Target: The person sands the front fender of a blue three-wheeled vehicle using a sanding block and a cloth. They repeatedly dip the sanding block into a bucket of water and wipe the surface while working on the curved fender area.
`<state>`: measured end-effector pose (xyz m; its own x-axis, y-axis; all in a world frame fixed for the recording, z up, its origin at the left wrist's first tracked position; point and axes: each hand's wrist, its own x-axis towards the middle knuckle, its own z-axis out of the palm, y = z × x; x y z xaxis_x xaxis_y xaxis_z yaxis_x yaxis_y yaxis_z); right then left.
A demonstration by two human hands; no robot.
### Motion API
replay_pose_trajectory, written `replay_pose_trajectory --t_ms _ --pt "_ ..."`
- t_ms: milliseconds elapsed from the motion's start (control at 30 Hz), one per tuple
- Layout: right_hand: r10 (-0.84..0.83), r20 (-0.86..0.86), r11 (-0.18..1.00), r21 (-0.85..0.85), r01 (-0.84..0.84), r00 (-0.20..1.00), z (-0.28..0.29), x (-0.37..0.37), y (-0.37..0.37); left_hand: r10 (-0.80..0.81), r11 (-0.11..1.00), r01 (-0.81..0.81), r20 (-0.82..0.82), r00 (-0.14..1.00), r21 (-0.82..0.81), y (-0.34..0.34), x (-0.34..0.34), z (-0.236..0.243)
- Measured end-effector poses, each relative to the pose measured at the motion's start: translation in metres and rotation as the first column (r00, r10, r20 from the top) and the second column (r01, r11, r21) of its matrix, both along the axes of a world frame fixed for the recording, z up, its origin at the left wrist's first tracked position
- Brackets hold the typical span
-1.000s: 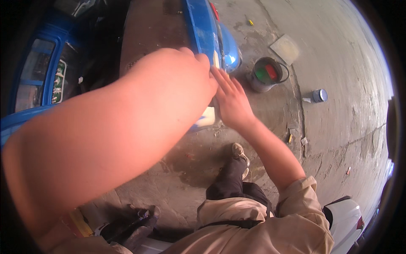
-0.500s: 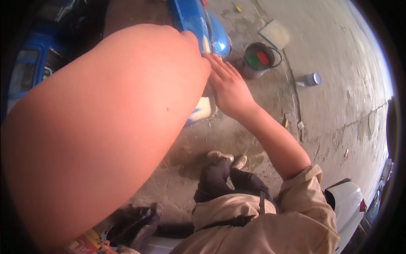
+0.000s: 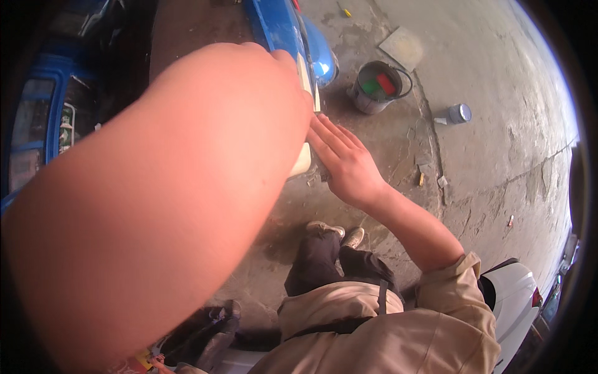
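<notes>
My right hand (image 3: pixel 352 163) lies with its fingers stretched out and close together, the tips at the edge of a blue vehicle panel (image 3: pixel 269 23). Whether anything thin lies under those fingers is hidden. Large in front is my left forearm; my left hand (image 3: pixel 288 70) reaches over the same panel, right beside my right fingertips. Its fingers are mostly out of sight behind the hand and arm. Cream-coloured patches mark the panel: a narrow strip (image 3: pixel 304 73) above my right fingertips and a broader patch (image 3: pixel 302 161) below, partly covered by my left arm.
A dark bucket (image 3: pixel 360 100) with red and green pieces inside stands right of the panel. Farther right lies a can (image 3: pixel 460 113); a square flat piece (image 3: pixel 402 48) rests on the concrete floor. A blue vehicle door frame (image 3: pixel 53 118) is at left, a white car (image 3: pixel 514 299) at lower right.
Both hands have slid along the panel toward my body, my right hand most plainly. More of the narrow cream strip shows above my fingers.
</notes>
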<state>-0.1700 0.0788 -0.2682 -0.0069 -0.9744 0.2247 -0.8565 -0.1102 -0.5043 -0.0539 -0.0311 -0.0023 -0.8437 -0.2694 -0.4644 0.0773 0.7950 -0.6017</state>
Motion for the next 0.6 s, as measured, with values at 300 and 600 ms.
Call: replay_pose_trajectory --t_ms 300,600 --pt "-0.050 0.005 0.984 -0.172 0.050 0.999 0.015 -0.009 -0.021 0.027 0.990 -0.014 -0.092 0.995 0.142 0.001 0.003 0.003" --pt "-0.012 -0.001 0.991 -0.133 0.012 1.000 0.000 -0.018 -0.010 0.032 0.992 -0.018 -0.109 0.994 0.124 0.001 0.003 0.002"
